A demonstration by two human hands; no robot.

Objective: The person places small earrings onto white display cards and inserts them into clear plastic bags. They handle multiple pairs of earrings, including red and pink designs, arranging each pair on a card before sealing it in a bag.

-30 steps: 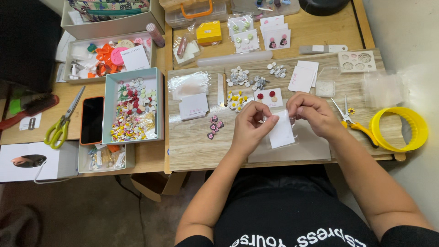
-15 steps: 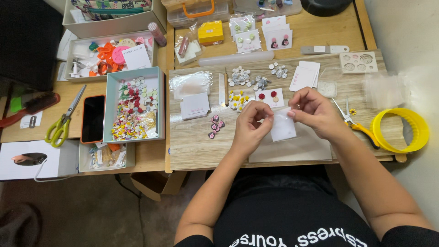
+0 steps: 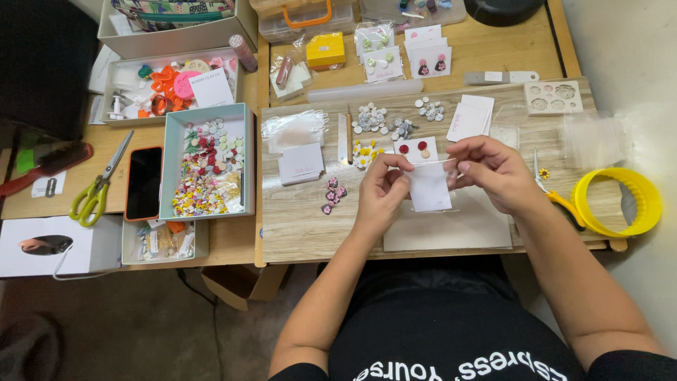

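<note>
Left hand (image 3: 383, 187) and right hand (image 3: 493, 171) both pinch a white card (image 3: 429, 188) in a clear bag, above the desk (image 3: 303, 219). 1 card with red studs (image 3: 415, 148) lies just behind.

I am holding a small white rectangular paper card (image 3: 429, 186) inside a thin clear plastic sleeve (image 3: 443, 166) — the card is hanging upright in portrait pose, its plain face turned toward me. It is sitting just above the pale wooden board, between my two hands, pinched at its upper corners. The sleeve's glossy top edge is showing slightly above the card — the card's lower edge is hanging free.
</note>
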